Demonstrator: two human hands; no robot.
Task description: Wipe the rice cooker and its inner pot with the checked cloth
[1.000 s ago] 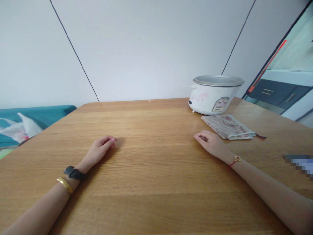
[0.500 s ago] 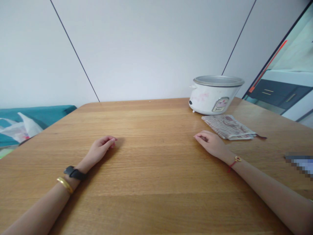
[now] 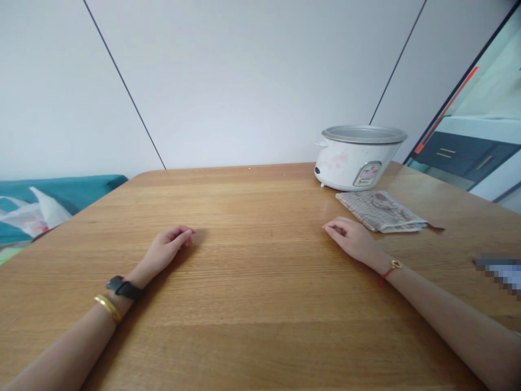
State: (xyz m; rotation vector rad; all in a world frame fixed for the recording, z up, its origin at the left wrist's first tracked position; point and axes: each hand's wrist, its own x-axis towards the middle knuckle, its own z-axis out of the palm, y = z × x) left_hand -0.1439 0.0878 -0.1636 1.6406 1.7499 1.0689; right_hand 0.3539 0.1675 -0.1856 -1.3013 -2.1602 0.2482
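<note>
My left hand [image 3: 170, 245] rests on the wooden table [image 3: 244, 282], fingers curled closed with nothing in them. A black watch and a gold bangle circle that wrist. On the right side of the table lies my right hand [image 3: 353, 239], also loosely closed and holding nothing, with a red string bracelet on its wrist. Just beyond it is a folded, checked cloth [image 3: 380, 212] with a dark strap at one corner. Behind the cloth stands a white rice cooker [image 3: 342, 165] without a lid, its grey rim facing up; the inside is mostly hidden.
A pale wall [image 3: 244, 81] rises behind the table. Past the left edge, a white plastic bag [image 3: 44, 212] sits on a teal seat [image 3: 93, 190]. A blurred-out flat object [image 3: 502, 271] lies at the right edge. Dark drawers [image 3: 459, 152] show beyond an opening at right.
</note>
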